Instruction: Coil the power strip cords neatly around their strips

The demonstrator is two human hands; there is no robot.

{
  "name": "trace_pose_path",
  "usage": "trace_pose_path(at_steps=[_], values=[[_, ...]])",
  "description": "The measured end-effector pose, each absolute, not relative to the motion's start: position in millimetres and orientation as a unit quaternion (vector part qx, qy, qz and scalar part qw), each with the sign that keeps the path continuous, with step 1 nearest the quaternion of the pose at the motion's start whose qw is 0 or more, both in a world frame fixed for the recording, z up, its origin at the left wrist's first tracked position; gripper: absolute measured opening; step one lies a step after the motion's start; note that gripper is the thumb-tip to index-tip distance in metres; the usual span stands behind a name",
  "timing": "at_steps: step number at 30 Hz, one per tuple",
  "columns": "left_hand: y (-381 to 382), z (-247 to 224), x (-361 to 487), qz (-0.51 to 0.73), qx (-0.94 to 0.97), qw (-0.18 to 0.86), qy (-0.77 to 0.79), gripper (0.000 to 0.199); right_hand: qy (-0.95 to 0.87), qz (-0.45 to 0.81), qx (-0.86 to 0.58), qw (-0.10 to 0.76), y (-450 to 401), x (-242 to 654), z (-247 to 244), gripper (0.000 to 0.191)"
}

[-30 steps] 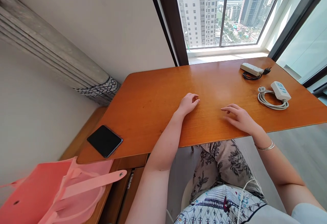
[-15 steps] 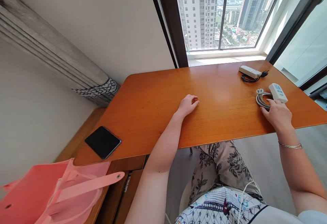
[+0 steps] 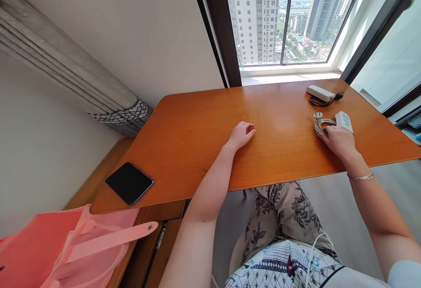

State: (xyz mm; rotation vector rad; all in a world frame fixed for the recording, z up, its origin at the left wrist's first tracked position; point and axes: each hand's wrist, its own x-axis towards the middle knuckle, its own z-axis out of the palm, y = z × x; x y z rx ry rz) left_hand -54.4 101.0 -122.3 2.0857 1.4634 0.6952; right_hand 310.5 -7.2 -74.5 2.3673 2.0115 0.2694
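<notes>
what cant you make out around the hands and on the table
Head view:
- Part of the coiled grey cable: hidden by the right hand.
- Left hand's palm: turned away from the camera.
- Sockets on the slim off-white power strip: too small.
- Pink bag's far end: cut off by the left edge.

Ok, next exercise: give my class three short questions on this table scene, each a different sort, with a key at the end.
1. Fill in the missing colour: the bag beside the near corner of the table is ____.

2. True or false: the right hand is touching the coiled cord.

3. Which lies nearest the window?
a) the bag
b) the strip with the black cord
c) the coiled cord

Key: 1 pink; 2 true; 3 b.
</notes>
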Motion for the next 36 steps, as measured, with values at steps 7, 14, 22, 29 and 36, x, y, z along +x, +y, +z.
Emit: trace_pose_path(at_steps=[7,14,22,29,36], values=[[103,-124,-54,0.255,0.767,0.243,0.536,0.029,0.759,0.033,0.650,-0.024,15,231,-76,0.026],[108,-128,-55,0.275,0.790,0.227,0.500,0.032,0.824,-0.043,0.553,-0.116,44,159,-75,0.030],[112,-132,-51,0.308,0.757,0.239,0.524,0.026,0.794,-0.062,0.494,-0.348,61,160,-85,0.031],[109,-132,-50,0.316,0.746,0.248,0.532,0.021,0.624,-0.182,0.662,-0.374,95,203,-98,0.060],[104,-130,-50,0.332,0.756,0.253,0.504,0.024,0.616,-0.238,0.710,-0.244,93,192,-94,0.081]])
